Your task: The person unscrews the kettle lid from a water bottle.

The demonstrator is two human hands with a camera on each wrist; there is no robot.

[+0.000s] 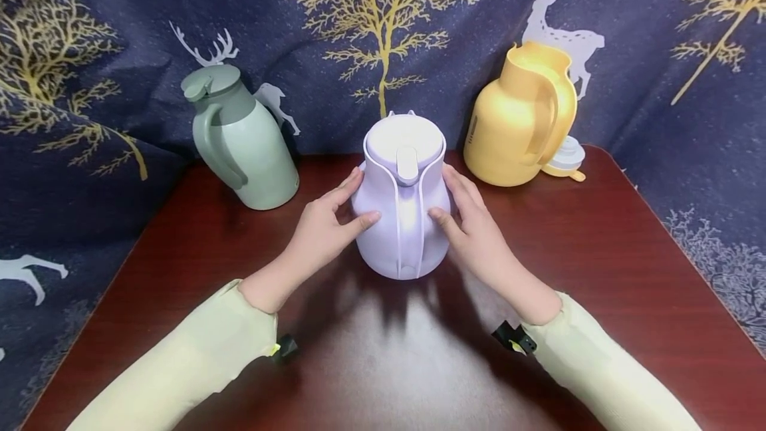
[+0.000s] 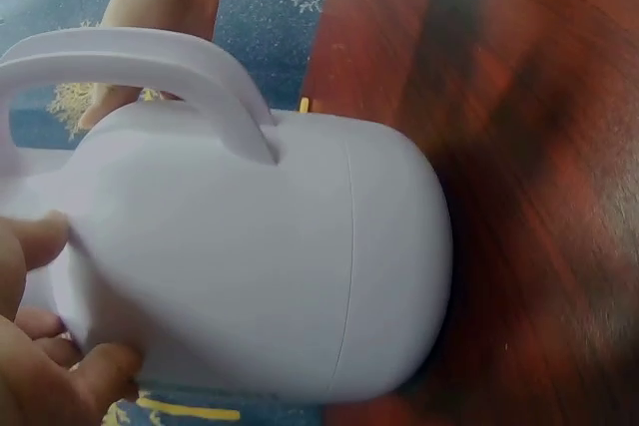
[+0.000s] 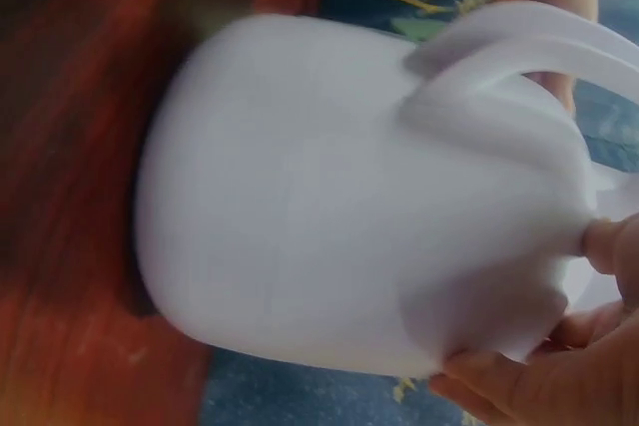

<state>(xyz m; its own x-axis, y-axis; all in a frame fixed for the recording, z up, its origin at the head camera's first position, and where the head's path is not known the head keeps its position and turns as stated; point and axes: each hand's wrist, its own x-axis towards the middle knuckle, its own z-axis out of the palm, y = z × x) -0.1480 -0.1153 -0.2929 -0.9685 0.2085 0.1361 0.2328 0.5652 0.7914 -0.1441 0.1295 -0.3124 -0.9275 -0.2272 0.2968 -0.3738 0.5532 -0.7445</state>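
Observation:
A lavender jug [image 1: 374, 238] with a white lid [image 1: 405, 138] stands upright mid-table, its handle [image 1: 409, 231] facing the wearer. My left hand [image 1: 326, 221] grips its left side, thumb on the front and fingers round the shoulder. On the opposite side my right hand [image 1: 475, 231] holds it the same way. The left wrist view shows the jug body [image 2: 250, 256] on its side, with left fingers [image 2: 105, 371] against it. In the right wrist view, the right hand [image 3: 579, 366] touches the jug's upper body [image 3: 300, 197].
A green jug [image 1: 257, 151] stands at the back left of the dark red table [image 1: 604, 251]. At the back right is a yellow jug [image 1: 503, 132] with no lid on; a white and yellow lid [image 1: 565, 155] lies beside it. A patterned cloth [image 1: 335, 85] hangs behind.

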